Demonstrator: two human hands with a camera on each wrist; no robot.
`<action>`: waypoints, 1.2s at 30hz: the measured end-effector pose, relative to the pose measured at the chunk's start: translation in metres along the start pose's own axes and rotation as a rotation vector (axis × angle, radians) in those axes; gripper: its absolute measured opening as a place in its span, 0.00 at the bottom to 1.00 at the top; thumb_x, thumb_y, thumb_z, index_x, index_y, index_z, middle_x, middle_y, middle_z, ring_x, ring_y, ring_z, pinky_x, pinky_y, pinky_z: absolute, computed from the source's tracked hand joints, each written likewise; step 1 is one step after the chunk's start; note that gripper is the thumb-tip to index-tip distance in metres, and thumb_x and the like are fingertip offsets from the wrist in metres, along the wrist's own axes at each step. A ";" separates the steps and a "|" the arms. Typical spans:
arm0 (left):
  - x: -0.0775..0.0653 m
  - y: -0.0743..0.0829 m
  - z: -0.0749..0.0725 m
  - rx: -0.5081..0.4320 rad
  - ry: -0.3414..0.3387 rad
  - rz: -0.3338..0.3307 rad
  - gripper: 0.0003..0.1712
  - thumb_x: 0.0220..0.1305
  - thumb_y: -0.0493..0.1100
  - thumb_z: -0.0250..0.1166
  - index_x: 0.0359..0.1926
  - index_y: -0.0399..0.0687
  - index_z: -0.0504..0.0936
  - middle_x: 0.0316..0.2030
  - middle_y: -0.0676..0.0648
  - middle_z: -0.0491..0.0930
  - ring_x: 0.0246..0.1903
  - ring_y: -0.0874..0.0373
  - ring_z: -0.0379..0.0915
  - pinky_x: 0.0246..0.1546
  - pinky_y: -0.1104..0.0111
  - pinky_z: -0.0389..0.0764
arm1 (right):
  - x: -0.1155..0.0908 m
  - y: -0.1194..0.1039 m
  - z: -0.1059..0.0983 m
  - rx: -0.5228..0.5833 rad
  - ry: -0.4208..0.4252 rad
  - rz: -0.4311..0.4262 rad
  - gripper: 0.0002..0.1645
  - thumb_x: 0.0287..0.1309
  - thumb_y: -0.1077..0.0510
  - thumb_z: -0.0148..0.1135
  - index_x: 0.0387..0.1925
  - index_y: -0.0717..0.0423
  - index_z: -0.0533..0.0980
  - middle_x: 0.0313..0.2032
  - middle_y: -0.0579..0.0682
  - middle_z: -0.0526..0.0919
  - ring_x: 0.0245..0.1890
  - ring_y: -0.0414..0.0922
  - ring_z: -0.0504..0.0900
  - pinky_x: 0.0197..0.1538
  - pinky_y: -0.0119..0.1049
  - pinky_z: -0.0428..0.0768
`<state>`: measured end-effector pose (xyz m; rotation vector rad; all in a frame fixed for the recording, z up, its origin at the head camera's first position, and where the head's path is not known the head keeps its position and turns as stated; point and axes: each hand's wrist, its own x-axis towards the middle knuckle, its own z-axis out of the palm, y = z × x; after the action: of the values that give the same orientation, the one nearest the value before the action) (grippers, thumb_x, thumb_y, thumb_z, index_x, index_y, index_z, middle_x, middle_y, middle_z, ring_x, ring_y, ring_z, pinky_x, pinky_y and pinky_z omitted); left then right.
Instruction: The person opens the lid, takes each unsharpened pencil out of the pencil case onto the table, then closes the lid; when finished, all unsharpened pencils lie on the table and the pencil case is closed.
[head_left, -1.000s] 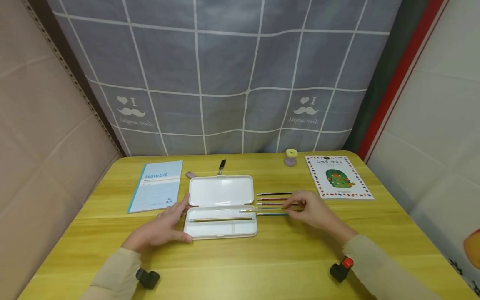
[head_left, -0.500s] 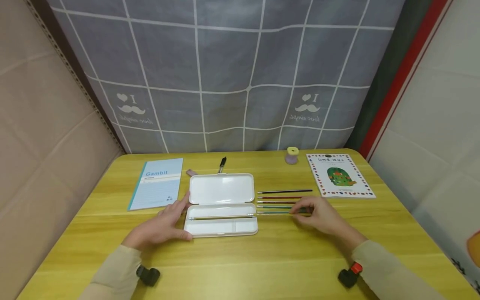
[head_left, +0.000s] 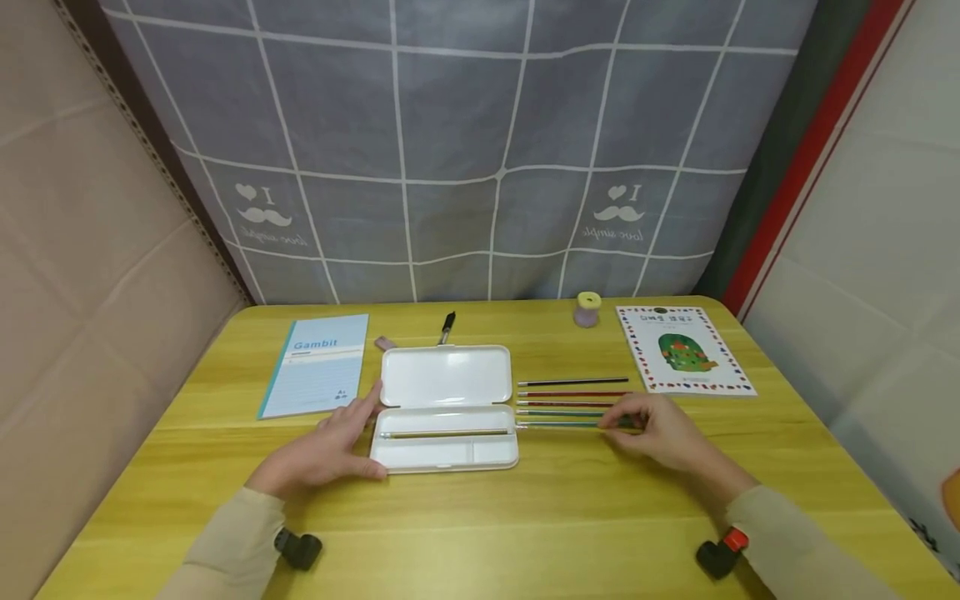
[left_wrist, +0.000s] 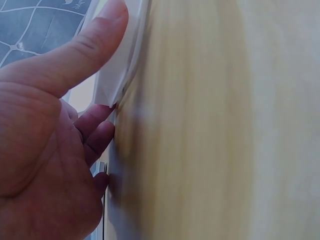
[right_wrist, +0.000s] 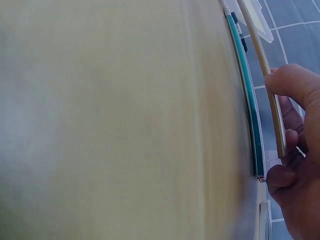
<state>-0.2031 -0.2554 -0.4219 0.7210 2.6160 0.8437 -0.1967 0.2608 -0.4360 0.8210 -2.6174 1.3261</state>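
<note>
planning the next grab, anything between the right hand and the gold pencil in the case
The pencil held by the right hand and the white case's right wall are in between; the lid is open.

Pencil case (head_left: 446, 377): glossy plastic, super smooth. Tabletop (head_left: 465, 533) under case: wood-look, kinda shiny. Curtain (head_left: 450, 108) behind case: matt-ish cloth.

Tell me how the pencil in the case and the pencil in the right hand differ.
The case pencil lies inside the open white case; the held pencil is to its right. No hand touches the case pencil, while the held pencil is pinched in the right hand. The case pencil shows along its length; that hand covers part of the held pencil. Both are slim, straight and yellowish-brown.
</note>
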 end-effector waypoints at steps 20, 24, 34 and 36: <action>-0.001 0.000 0.000 -0.019 -0.001 -0.015 0.75 0.59 0.63 0.75 0.83 0.38 0.30 0.73 0.38 0.65 0.78 0.27 0.36 0.71 0.29 0.38 | -0.001 0.005 -0.002 -0.091 -0.085 0.050 0.12 0.54 0.69 0.77 0.35 0.49 0.90 0.35 0.42 0.89 0.30 0.34 0.76 0.30 0.28 0.76; -0.001 0.001 0.001 -0.021 -0.003 -0.007 0.75 0.59 0.64 0.75 0.83 0.38 0.31 0.73 0.39 0.66 0.78 0.27 0.36 0.71 0.29 0.39 | -0.002 0.006 -0.002 -0.119 -0.086 0.064 0.12 0.54 0.69 0.77 0.35 0.48 0.90 0.35 0.40 0.89 0.33 0.33 0.79 0.35 0.29 0.79; 0.000 0.002 0.000 -0.011 -0.001 -0.006 0.75 0.59 0.63 0.75 0.83 0.37 0.31 0.72 0.40 0.67 0.78 0.29 0.39 0.71 0.30 0.41 | -0.001 0.005 -0.002 -0.198 -0.089 0.074 0.14 0.53 0.68 0.78 0.34 0.44 0.90 0.35 0.36 0.88 0.37 0.33 0.83 0.41 0.33 0.83; 0.000 0.002 0.000 -0.006 0.000 -0.005 0.75 0.59 0.63 0.75 0.83 0.37 0.31 0.71 0.41 0.68 0.78 0.29 0.40 0.72 0.30 0.41 | -0.001 0.004 -0.002 -0.210 -0.086 0.072 0.14 0.53 0.68 0.78 0.34 0.44 0.91 0.35 0.36 0.88 0.37 0.33 0.83 0.41 0.33 0.83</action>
<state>-0.2025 -0.2542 -0.4210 0.7120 2.6132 0.8499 -0.1981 0.2644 -0.4377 0.7737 -2.8156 1.0282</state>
